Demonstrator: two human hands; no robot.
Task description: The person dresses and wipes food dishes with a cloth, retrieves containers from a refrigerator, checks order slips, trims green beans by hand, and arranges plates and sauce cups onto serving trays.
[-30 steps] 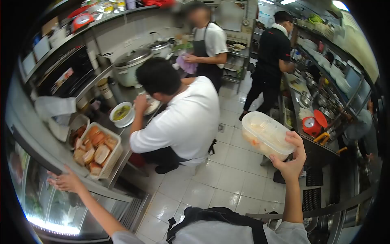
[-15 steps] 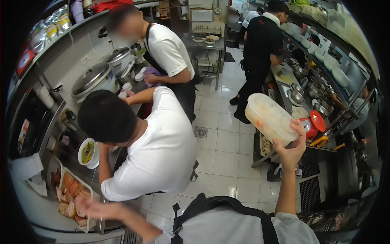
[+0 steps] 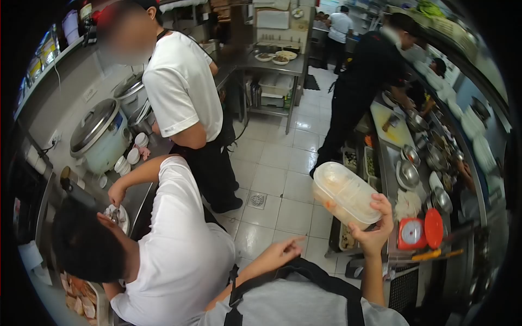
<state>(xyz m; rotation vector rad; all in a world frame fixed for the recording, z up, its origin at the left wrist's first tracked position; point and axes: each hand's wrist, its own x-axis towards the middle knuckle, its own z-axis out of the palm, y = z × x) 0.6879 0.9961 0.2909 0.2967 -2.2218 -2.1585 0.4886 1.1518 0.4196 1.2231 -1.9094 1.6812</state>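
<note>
Two bare hands show up close. The left hand [image 3: 283, 252] is low, its fingers loosely spread and a bit bent. The right hand [image 3: 375, 217] pinches one end of a see-through, oval plastic box [image 3: 347, 195] between thumb and fingers. The box tilts in the air, with something pale and a bit of orange inside. Left of that grip, a bending person in a white shirt [image 3: 185, 228] leans forward. Right of the grip is a red kitchen scale with a round white dial [image 3: 411, 231]. Past the grip lies a flat white cutting board [image 3: 403, 136], and near it a person in black clothes [image 3: 361, 81] leans over. Far beyond the grip, a grey metal table [image 3: 296, 66] holds plates of food [image 3: 281, 58].
</note>
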